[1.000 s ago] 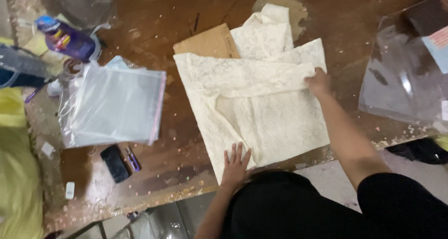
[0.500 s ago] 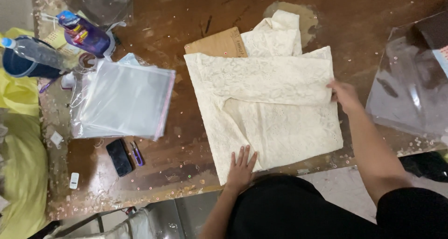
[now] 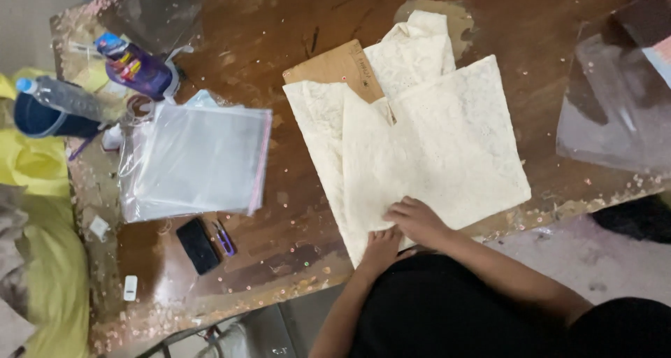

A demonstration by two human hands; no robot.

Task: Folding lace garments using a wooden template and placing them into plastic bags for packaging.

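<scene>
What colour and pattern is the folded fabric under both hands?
Cream, with a lace-like openwork pattern: the folded lace fabric shows best in the head view.

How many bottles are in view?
2, both at the table's left end: a purple bottle lying near the top, and a clear bottle with a blue cap beside it. Others may be hidden.

The lace cloth (image 3: 426, 155) is cream all over, with a faint pierced floral pattern in its weave. The cardboard sheet (image 3: 334, 68) under its far edge is plain tan. The bench (image 3: 244, 36) is dark glossy brown, worn pale along its edges and speckled with tiny pinkish sequins. To the left, the clear plastic bags (image 3: 192, 162) have a pink strip down one side. Farther left, the bottle (image 3: 136, 68) is purple with a blue cap. The phone (image 3: 197, 245) is black, and the small snips (image 3: 224, 238) beside it purple.
</scene>
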